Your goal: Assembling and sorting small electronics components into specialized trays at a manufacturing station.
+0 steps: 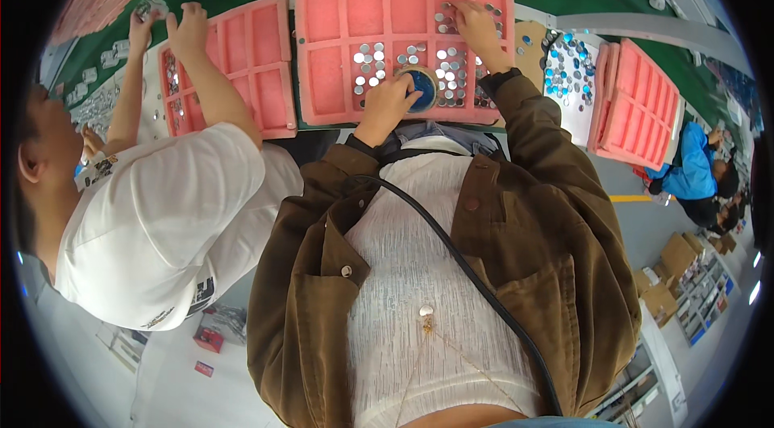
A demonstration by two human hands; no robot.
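Head view: left hand [387, 105] closed around a round blue disc [422, 89] at the near edge of the large pink foam tray [339, 49]. Right hand [477, 29] reaching farther in, fingertips down among the small silver discs [448, 73] in an upper-right compartment; impossible to tell whether any are pinched. More silver discs scattered through the middle compartments. At left, a co-worker's hands [185, 29] over a smaller pink tray [258, 49]. At right, another pink tray [641, 105] leaning on edge.
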